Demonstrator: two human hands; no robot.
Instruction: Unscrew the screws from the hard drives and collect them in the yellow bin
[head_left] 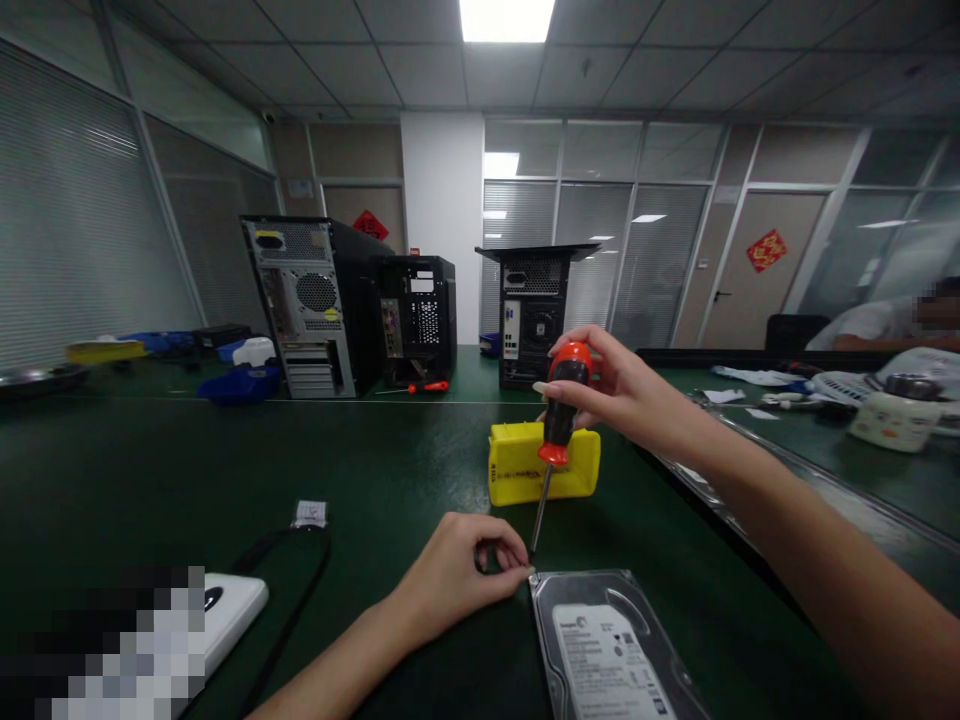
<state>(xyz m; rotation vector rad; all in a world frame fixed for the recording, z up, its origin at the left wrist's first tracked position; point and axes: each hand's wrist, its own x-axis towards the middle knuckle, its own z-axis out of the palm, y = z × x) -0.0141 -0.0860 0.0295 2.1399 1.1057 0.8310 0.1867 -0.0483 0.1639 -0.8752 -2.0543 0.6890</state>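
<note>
Right hand [616,388] is gripping a screwdriver [561,412] tip-down by the far-left corner of the hard drive [609,650] lying on the counter [405,465], left hand [452,568] is curling there, can't tell if holding anything.

Hard drive [611,650] — cut off below; screwdriver tip [533,553] — indistinct.

Beyond my left hand [469,568], past the dark green tabletop [405,450], I see a white pillar [441,180]. Far to that hand's left runs a glass partition [67,220] with lowered blinds. High above both hands, a bright light panel [507,20] sits in the tiled ceiling [420,75]. Beyond and right of my right hand [619,385] stand a beige door [761,292] with a red diamond decoration [766,250] and a dark chair [802,330].
</note>
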